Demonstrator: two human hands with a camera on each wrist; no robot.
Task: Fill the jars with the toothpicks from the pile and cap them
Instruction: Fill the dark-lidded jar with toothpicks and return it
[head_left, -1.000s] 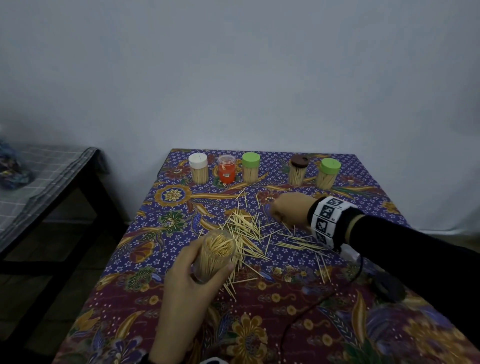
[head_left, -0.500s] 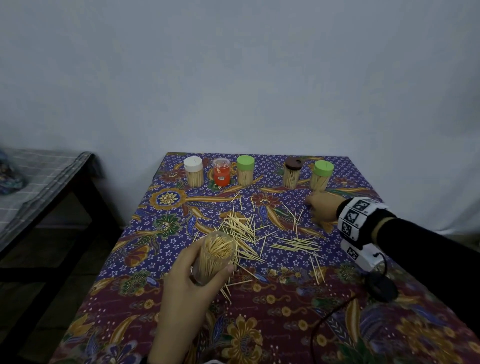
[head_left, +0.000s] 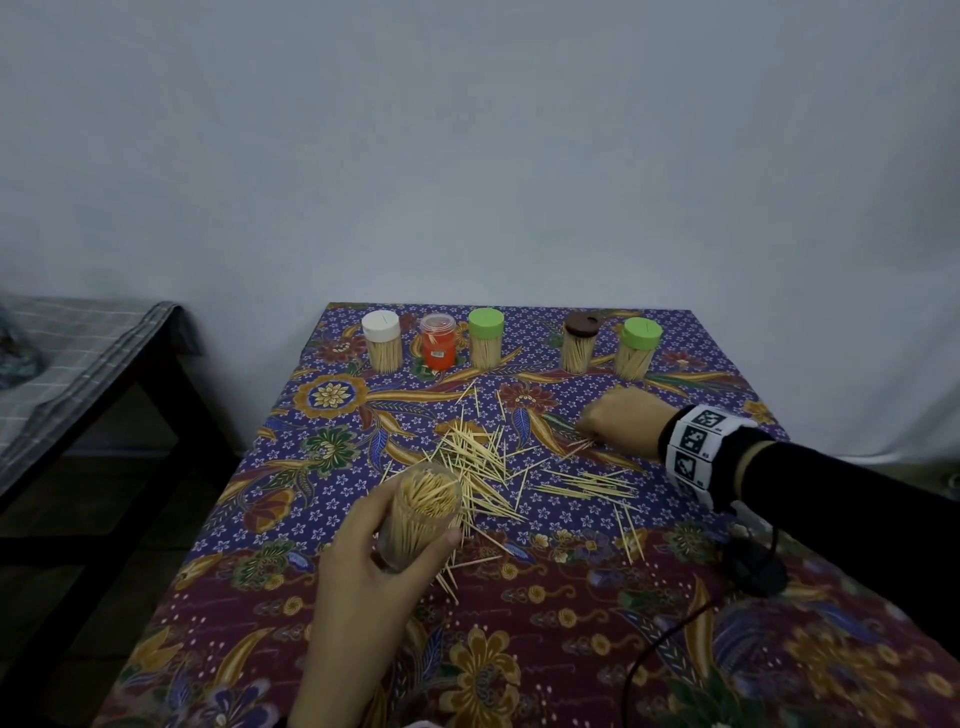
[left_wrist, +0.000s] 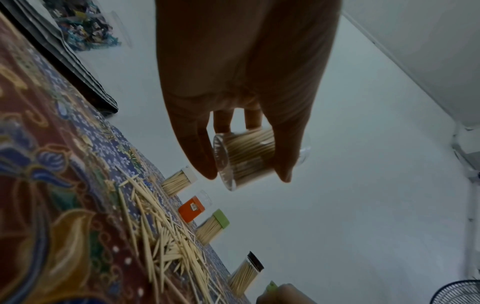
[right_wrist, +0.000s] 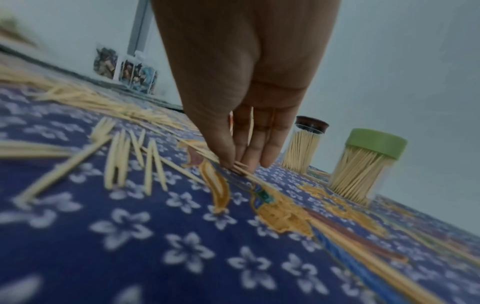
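Note:
My left hand (head_left: 415, 514) grips a clear, uncapped jar (head_left: 422, 512) packed with toothpicks, tilted and lifted just above the cloth; the left wrist view shows the jar (left_wrist: 246, 158) between thumb and fingers. The loose toothpick pile (head_left: 483, 462) lies spread mid-table. My right hand (head_left: 587, 434) is down on the cloth right of the pile, where thumb and fingers (right_wrist: 235, 162) pinch a few toothpicks (right_wrist: 244, 170). Along the far edge stand capped jars: white (head_left: 383, 340), orange (head_left: 439, 343), green (head_left: 485, 338), brown (head_left: 579, 343) and green (head_left: 636, 348).
The batik cloth (head_left: 363, 649) covers the whole table. A black cable with a round puck (head_left: 756, 569) lies near my right forearm. A low side table (head_left: 78, 364) stands to the left, and a fan (left_wrist: 457, 292) stands on the floor.
My right hand left the pile's middle, swung right toward the green-capped jar, then came back slightly left and down onto stray toothpicks. The left hand kept holding the jar.

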